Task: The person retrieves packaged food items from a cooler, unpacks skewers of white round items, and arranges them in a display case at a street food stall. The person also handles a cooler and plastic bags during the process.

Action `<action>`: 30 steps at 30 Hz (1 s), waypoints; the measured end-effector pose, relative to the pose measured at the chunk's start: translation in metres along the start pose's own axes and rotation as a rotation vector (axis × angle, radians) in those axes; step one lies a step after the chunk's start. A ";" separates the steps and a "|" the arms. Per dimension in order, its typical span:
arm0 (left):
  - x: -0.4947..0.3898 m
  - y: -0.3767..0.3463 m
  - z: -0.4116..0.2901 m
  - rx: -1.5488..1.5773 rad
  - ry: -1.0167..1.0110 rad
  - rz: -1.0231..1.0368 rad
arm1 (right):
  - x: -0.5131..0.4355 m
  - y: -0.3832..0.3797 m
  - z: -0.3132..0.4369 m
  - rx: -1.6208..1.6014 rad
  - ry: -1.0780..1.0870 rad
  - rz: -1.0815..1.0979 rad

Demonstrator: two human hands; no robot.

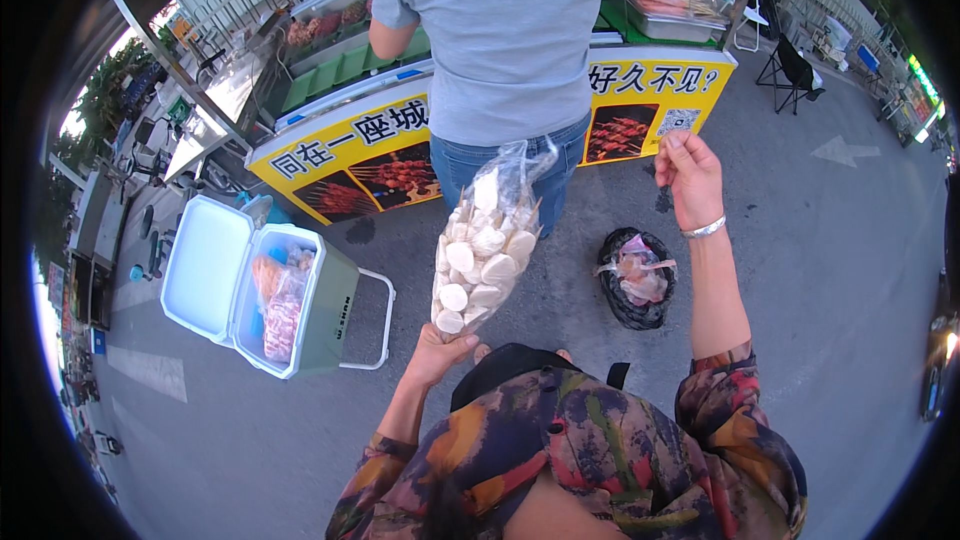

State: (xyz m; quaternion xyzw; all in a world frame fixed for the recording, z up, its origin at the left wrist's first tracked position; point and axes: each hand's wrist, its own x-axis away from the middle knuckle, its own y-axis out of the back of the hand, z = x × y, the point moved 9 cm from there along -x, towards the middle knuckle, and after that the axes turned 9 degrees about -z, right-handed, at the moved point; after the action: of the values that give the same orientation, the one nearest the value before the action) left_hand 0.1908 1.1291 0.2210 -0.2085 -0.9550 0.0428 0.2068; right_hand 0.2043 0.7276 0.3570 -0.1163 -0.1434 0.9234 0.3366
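Observation:
My left hand (pixel 440 355) grips the lower end of a clear plastic bag (pixel 484 262) packed with white round slices on wooden skewers. The bag stands upright from the hand, its loose top reaching in front of a person's jeans. My right hand (pixel 687 169) is raised at the right with fingers curled and thumb against the forefinger; whether something thin is pinched there cannot be told. Below and left of it, a black plastic bag (pixel 637 277) holding crumpled clear and pinkish plastic rests on the pavement.
An open cool box (pixel 300 307) with bagged meat stands at left, its handle (pixel 388 319) sticking out. A person in a grey shirt (pixel 510 45) stands close in front, facing a food stall (pixel 652 60) with a yellow printed banner. A folding chair (pixel 796 75) is at upper right.

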 end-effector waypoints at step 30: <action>-0.007 0.010 -0.001 -0.059 -0.013 -0.081 | 0.032 -0.137 -0.020 0.423 0.261 0.299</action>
State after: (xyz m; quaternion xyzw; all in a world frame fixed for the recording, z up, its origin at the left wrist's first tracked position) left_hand 0.2009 1.1347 0.2172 -0.1754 -0.9648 0.0074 0.1959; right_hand 0.2673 0.8531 0.3813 -0.1812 0.1156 0.9493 0.2293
